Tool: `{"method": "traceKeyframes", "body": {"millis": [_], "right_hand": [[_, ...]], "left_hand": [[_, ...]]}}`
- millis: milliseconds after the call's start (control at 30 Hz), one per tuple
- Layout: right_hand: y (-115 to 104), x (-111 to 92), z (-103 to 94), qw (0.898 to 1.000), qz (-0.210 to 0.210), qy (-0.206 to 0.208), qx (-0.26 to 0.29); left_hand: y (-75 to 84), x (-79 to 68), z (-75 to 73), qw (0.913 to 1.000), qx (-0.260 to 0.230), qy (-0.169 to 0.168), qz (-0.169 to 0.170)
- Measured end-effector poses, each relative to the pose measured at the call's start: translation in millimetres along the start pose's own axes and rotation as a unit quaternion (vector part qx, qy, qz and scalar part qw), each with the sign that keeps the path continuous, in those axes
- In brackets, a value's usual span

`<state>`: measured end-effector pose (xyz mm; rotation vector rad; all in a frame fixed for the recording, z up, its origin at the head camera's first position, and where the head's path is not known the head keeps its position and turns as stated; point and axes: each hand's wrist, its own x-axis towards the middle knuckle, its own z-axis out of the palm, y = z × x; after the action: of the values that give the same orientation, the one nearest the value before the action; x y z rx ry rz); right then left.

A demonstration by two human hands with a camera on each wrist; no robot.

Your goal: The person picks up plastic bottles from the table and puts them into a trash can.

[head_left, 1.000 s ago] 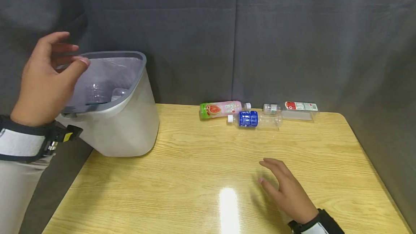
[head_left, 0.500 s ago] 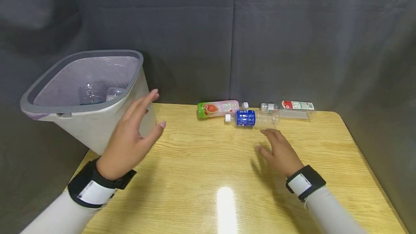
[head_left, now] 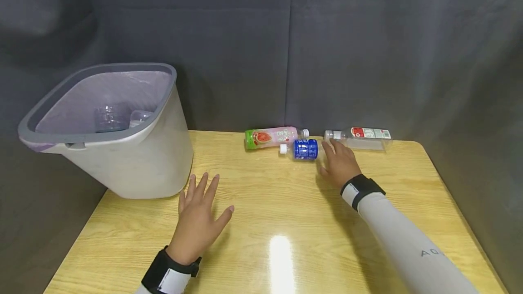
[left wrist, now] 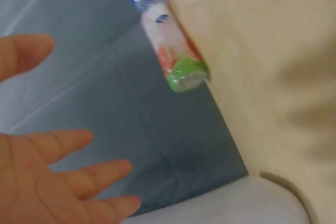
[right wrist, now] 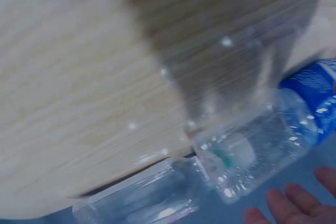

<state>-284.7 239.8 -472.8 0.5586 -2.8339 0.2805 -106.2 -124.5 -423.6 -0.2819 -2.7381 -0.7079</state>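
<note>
My right hand (head_left: 339, 162) is over the clear end of a blue-labelled plastic bottle (head_left: 305, 149) lying on its side with its white cap to the left. In the right wrist view several fingertips (right wrist: 294, 203) show on the far side of that bottle, apart from its clear body; the thumb is mostly cut off. My left hand (head_left: 196, 226) is spread above the table's left part and holds nothing. A pink and green drink bottle (head_left: 274, 137) lies behind the blue-labelled one. To the right lies a clear bottle (head_left: 369, 134) with a red and white label.
A white bin (head_left: 151, 162) with a grey rim and a thin liner stands at the table's left edge. Clear plastic containers (head_left: 110, 117) lie inside it. Dark curtains (head_left: 229, 58) enclose the back and sides of the wooden table (head_left: 253, 203).
My left hand has come away from above the bin, moving right and down over the table, its fingers spreading. My right hand has moved forward to the blue-labelled bottle. The bottles lie as before.
</note>
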Motion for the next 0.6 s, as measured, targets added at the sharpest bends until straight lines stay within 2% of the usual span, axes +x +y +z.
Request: {"method": "traceKeyframes", "body": {"millis": [200,333,600], "right_hand": [[10,18,17.9,0.999,0.007,-0.009,-0.042],[9,26,21.0,0.999,0.007,-0.001,-0.049],[11,34,28.4,0.998,0.013,0.013,-0.068]], "left_hand": [[0.8,-11.5,21.8,0.9983,0.035,-0.044,-0.015],[1.9,-16.5,32.7,0.9978,0.04,-0.05,-0.017],[4.3,-18.6,36.0,0.9984,0.014,-0.05,-0.025]]}}
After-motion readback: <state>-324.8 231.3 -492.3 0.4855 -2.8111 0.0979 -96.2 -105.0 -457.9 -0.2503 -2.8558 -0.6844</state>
